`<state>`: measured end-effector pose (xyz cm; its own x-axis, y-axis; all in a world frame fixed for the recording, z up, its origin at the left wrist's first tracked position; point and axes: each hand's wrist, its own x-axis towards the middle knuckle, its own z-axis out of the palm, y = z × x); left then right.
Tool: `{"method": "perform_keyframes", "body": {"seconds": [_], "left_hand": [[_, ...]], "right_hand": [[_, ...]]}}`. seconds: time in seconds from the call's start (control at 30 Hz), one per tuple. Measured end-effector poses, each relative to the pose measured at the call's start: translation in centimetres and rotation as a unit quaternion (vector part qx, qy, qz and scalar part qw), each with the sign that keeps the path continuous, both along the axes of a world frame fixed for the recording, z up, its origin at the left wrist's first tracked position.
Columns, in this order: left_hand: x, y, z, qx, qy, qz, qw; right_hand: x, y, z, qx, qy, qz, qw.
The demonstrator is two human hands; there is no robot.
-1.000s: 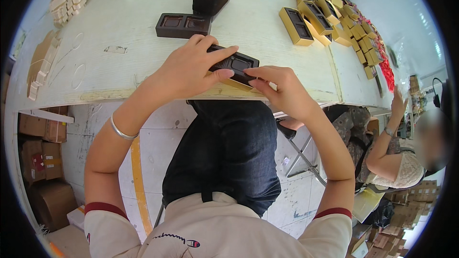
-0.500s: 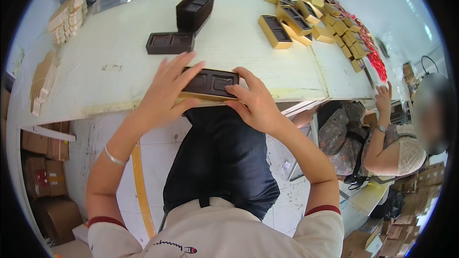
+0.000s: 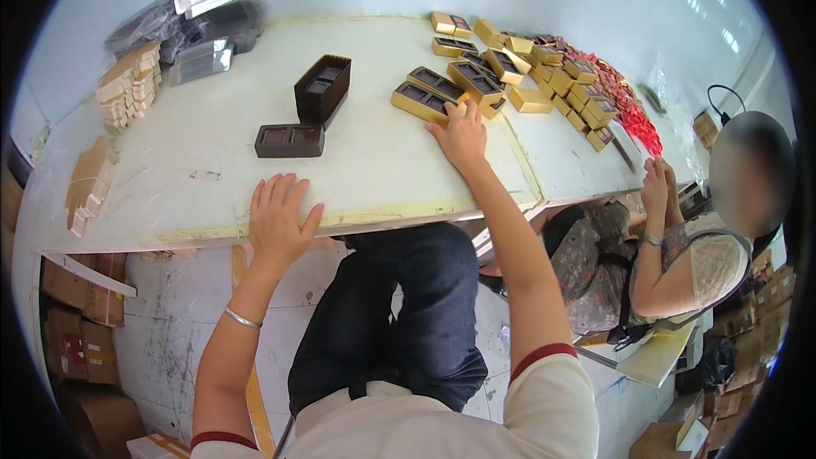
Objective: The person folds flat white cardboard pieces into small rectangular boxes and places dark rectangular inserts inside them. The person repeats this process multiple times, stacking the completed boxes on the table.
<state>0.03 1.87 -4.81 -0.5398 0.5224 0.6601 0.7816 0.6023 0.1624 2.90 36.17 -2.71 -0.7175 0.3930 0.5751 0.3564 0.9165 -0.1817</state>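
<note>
My left hand lies at the front edge of the table, fingers stretched out and holding nothing. Out to the right, my right hand grips the near right end of a gold box with a dark brown tray inside. This box rests beside another gold box at the front of a cluster. Ahead of my left hand lies a single dark brown two-compartment tray. Just behind it stands a stack of similar dark trays.
Flat card pieces are piled at the far left, with clear plastic sleeves behind. Many gold boxes and red ribbons spread to the right. A seated co-worker works at the right end. Cartons stand under the table.
The gold box with the dark tray has moved from in front of me to the cluster at right, in my right hand. My left hand has let go and rests on the table edge.
</note>
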Motion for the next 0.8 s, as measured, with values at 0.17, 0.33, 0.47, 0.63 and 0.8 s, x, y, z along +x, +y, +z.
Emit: {"method": "perform_keyframes", "body": {"seconds": [0.17, 0.33, 0.47, 0.63, 0.8], "left_hand": [[-0.1, -0.8, 0.2, -0.015, -0.014, 0.020, 1.000], [-0.3, -0.3, 0.0, -0.084, -0.062, -0.007, 0.995], [-0.1, -1.3, 1.2, -0.120, -0.123, -0.033, 0.985], [0.5, -2.1, 2.0, -0.153, -0.189, -0.066, 0.968], [0.9, -2.1, 3.8, -0.193, -0.255, -0.070, 0.945]], "right_hand": [[-1.7, 0.2, -0.5, -0.068, 0.113, 0.051, 0.990], [-0.9, 1.9, -1.4, -0.052, 0.122, 0.135, 0.982], [-0.2, -0.6, -0.1, -0.096, 0.106, 0.183, 0.973], [1.4, -3.4, 1.2, -0.160, 0.026, 0.256, 0.953], [2.5, -4.3, 1.0, -0.171, -0.064, 0.280, 0.942]]}}
